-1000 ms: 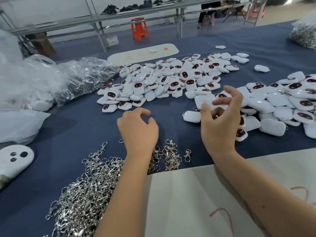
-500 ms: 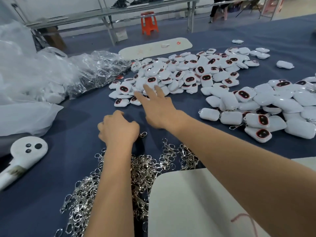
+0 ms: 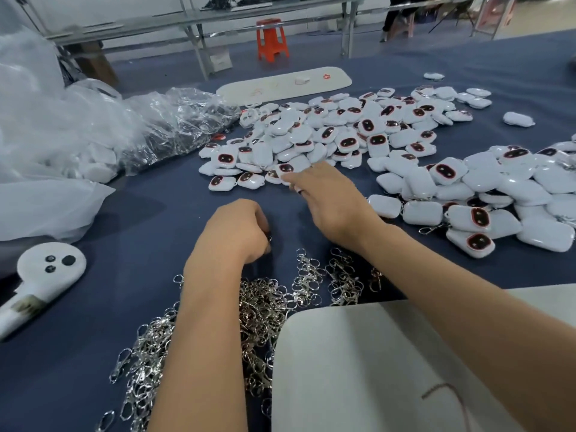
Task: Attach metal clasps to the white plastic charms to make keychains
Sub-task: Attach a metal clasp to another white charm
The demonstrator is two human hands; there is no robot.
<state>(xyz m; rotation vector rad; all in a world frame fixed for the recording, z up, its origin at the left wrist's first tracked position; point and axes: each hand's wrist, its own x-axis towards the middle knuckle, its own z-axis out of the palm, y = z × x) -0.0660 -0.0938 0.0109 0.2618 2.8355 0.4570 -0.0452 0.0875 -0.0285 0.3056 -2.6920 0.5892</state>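
- Fingers (image 3: 288, 179) of the right hand (image 3: 330, 207) curl round one white charm (image 3: 285, 169) at the near edge of the far charm pile (image 3: 336, 132), pinching it
- Left hand (image 3: 237, 232) is clenched, knuckles up, with a small metal clasp (image 3: 268, 239) just showing at its right edge
- Near both forearms, loose metal clasps (image 3: 265, 304) lie heaped on the blue cloth (image 3: 149, 219)
- At right, a second heap of charms (image 3: 498, 194) spreads out; some there carry clasps
- At near right, a white board (image 3: 358, 369) covers the cloth
- At left sit clear plastic bags (image 3: 93, 132) and a white handled device (image 3: 46, 272)
- Far beyond the cloth stands an orange stool (image 3: 271, 39)
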